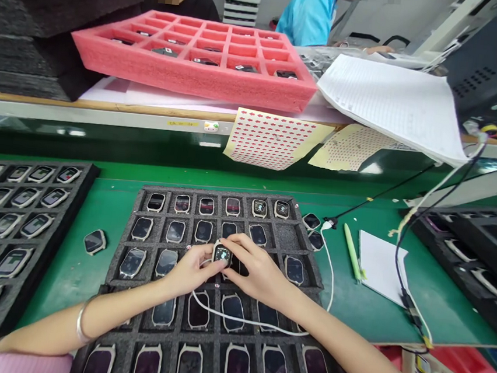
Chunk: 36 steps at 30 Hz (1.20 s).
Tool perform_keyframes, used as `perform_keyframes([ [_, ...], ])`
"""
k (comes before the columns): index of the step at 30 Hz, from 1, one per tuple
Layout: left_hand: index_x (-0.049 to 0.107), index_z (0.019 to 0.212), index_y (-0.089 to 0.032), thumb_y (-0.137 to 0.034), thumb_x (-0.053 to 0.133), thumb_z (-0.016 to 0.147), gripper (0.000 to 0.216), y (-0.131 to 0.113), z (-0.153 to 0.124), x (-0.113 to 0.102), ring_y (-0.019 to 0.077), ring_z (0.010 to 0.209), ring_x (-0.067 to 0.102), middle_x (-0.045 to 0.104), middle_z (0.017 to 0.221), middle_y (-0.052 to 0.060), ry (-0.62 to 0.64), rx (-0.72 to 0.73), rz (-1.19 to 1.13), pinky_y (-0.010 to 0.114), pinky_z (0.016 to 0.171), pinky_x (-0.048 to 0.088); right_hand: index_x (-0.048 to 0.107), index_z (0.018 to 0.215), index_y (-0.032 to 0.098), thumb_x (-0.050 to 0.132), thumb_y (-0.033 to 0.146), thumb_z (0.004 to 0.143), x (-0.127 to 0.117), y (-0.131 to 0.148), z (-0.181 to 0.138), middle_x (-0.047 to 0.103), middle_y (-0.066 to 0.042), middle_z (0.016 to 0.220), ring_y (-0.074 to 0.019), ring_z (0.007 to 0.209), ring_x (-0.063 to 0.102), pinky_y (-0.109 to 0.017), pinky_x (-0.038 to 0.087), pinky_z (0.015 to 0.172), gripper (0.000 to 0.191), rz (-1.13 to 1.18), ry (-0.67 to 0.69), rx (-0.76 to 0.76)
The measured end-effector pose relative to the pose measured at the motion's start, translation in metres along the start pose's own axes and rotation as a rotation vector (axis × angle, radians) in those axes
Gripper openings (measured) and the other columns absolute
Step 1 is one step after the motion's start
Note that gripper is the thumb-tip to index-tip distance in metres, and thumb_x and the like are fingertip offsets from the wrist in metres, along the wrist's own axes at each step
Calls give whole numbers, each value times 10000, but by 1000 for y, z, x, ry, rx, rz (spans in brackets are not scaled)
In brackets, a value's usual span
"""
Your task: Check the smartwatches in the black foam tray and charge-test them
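Note:
Between my two hands is a smartwatch body (223, 255) with its screen lit, held above a dark foam tray (287, 236). My left hand (194, 268) pinches it from the left, where a white cable (236, 317) also runs to the fingers. My right hand (258, 269) grips its right side, the thumb on the screen. How the cable meets the watch is hidden by the fingers. Strapless watches fill most of the tray's compartments around my hands, a few with lit screens. One compartment at the right of the second row has no watch.
A second foam tray of watches (20, 229) lies left, near a loose watch (94, 242). Two more watches sit by the cable plug at right. A green pen (352, 252) and white paper (381, 267) lie beyond. The shelf holds a pink foam tray (192, 81); people sit behind.

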<state>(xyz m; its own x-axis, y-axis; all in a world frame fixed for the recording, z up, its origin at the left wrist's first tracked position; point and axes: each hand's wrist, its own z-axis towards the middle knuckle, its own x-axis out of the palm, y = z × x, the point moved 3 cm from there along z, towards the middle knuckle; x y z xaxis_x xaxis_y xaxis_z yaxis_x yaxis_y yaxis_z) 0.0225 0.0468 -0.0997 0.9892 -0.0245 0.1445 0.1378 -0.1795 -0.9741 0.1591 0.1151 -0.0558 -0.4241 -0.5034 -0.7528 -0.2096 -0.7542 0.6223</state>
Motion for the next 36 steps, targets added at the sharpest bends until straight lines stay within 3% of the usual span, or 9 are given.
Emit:
perform_keyframes([
  [5,644,929,-117,-380,627,802,293,-6,-2,-1,190,824,578,665,861,59,26,31,-7,288,771,436,467,1273,172,610,196,838,0,0,0,520,-111,1096,-220,996,554,-365,515,837,459,111,-52,-68],
  [12,633,927,-120,-341,625,809,251,-13,-6,1,164,743,563,651,802,36,47,52,-43,256,685,433,459,1291,206,606,218,853,-6,5,0,526,-92,1060,-201,965,554,-356,511,816,462,230,-99,-116],
  [23,636,904,-119,-336,645,794,244,-19,-7,2,172,764,578,662,816,43,51,35,-76,266,712,445,475,1282,181,642,238,839,-6,3,1,547,-95,1038,-200,944,563,-354,502,812,477,295,-109,-124],
  [29,632,836,-110,-307,669,780,209,-19,-7,3,123,654,559,650,727,26,56,15,-159,220,621,440,482,1273,184,655,265,826,-7,3,1,562,-91,1020,-199,920,566,-364,503,798,487,321,-118,-125],
  [31,616,791,-110,-323,670,779,221,-19,-7,4,83,511,502,650,654,25,64,-25,-222,191,501,398,502,1254,176,667,277,814,-6,1,1,570,-86,995,-197,891,567,-354,504,773,480,321,-121,-95],
  [33,587,735,-113,-363,643,797,264,-18,-6,6,34,351,351,661,591,39,92,-105,-302,167,357,269,532,1224,172,685,310,798,-5,-3,2,583,-70,946,-190,843,568,-341,503,740,473,318,-124,-33],
  [36,585,734,-101,-420,566,842,337,-16,-5,7,-7,269,166,702,619,101,166,-235,-428,174,281,87,588,1155,164,641,376,829,-3,-8,3,601,-47,858,-170,747,576,-319,503,692,392,395,-121,104],
])
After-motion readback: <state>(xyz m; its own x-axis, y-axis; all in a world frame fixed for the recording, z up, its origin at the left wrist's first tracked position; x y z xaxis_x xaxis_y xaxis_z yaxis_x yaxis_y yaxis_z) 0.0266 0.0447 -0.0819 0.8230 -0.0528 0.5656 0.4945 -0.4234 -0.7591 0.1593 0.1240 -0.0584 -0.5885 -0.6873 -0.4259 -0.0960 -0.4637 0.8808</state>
